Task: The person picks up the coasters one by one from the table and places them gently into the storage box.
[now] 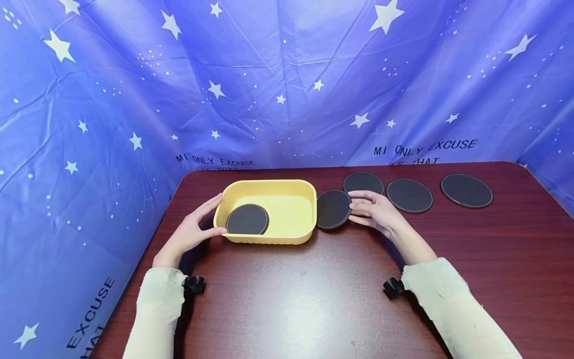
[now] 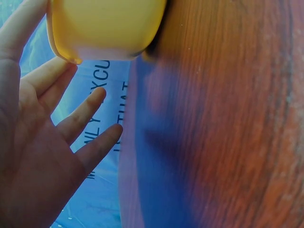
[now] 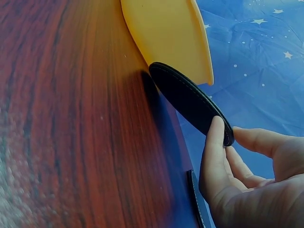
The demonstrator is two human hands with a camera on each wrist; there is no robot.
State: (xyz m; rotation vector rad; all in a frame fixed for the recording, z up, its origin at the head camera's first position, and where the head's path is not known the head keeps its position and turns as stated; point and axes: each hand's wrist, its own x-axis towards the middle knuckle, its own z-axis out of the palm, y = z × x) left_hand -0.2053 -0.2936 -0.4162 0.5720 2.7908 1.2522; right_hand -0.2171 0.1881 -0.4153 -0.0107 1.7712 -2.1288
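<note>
- Between thumb and fingers of right hand (image 1: 375, 212): black disc (image 1: 333, 210), pinched at its edge, tilted, beside yellow bin (image 1: 273, 240).
- Right of left hand (image 1: 190, 232), touching it: bin, second disc (image 1: 247, 220) inside; left fingers spread.
- Beyond and right of right hand: three discs (image 1: 409, 195) on counter (image 1: 296, 289).

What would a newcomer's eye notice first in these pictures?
The bright yellow tub stands out first, toward the back left of the dark red table, with one black disc inside. Next comes another black disc, pinched tilted by the right grip beside the tub's right end. Behind the table hangs a blue starry curtain.
</note>
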